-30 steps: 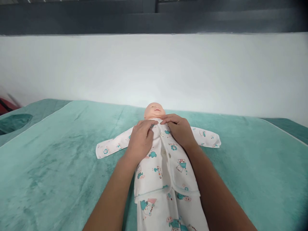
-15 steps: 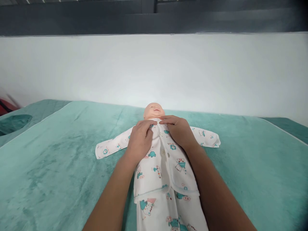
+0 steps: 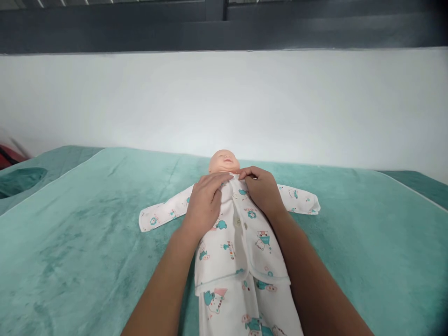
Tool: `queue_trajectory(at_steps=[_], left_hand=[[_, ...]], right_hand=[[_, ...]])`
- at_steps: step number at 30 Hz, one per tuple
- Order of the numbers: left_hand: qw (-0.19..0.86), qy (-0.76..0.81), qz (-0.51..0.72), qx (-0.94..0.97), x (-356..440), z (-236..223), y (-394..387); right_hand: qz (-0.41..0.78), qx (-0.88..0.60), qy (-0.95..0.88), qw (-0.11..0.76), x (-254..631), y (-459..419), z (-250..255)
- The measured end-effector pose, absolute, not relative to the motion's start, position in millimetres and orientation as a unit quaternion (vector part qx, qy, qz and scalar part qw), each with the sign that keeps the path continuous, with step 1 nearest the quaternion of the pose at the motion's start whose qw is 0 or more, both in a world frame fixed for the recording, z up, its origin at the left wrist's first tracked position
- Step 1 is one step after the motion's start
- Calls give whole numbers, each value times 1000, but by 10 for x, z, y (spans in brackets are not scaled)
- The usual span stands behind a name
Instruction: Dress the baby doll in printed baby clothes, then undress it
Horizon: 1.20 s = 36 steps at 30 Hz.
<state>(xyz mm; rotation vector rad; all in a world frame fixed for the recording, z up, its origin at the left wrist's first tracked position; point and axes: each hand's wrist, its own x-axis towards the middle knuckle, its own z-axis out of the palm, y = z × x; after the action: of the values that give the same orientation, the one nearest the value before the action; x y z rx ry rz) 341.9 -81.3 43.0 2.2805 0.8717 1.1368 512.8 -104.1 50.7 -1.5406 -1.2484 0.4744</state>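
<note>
A baby doll (image 3: pixel 224 161) lies on its back, dressed in a white printed baby shirt (image 3: pixel 224 252) and matching trousers (image 3: pixel 231 310). At the doll's neck, my left hand (image 3: pixel 205 200) has its fingers closed on the collar's left side; its fingertip grip is partly hidden. With bent fingers, my right hand (image 3: pixel 262 189) pinches the collar edge just across from it. Below the hands the shirt front parts, showing a button (image 3: pixel 238 221) on the left panel. Both sleeves stretch outward: the left sleeve (image 3: pixel 163 212) and the right sleeve (image 3: pixel 301 200).
Green plush cloth (image 3: pixel 87 261) covers the surface under the doll. Behind the doll's head rises a white wall (image 3: pixel 224 102), topped by a dark frame (image 3: pixel 140 30). A red object (image 3: pixel 12 156) shows at the far left edge.
The right fingers have bent from a flatter reach into a pinch at the collar. My left fingertips have shifted slightly right along the neckline. The doll stays in place.
</note>
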Motion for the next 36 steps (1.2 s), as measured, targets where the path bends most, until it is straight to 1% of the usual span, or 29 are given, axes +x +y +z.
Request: queue_trajectory(at_steps=[5, 11, 14, 17, 21, 25, 36], left_hand=[[212, 294, 418, 833, 3426, 439, -817], [187, 279, 479, 811, 3420, 453, -848], [173, 261, 451, 836, 3419, 465, -858], [187, 273, 422, 844, 3430, 454, -845], [207, 300, 432, 825, 3443, 428, -827], [206, 330, 436, 812, 3447, 433, -833], [203, 348, 412, 818, 3461, 459, -839]], right_hand=[[188, -643, -519, 531, 5137, -1033, 489], [177, -659, -494, 538, 5118, -1065, 544], [189, -652, -498, 539, 5100, -1085, 571], [186, -650, -498, 543, 5093, -1087, 571], [174, -655, -504, 536, 5105, -1065, 542], [157, -647, -536, 520, 5118, -1044, 523], [161, -637, -551, 514, 5108, -1044, 531]])
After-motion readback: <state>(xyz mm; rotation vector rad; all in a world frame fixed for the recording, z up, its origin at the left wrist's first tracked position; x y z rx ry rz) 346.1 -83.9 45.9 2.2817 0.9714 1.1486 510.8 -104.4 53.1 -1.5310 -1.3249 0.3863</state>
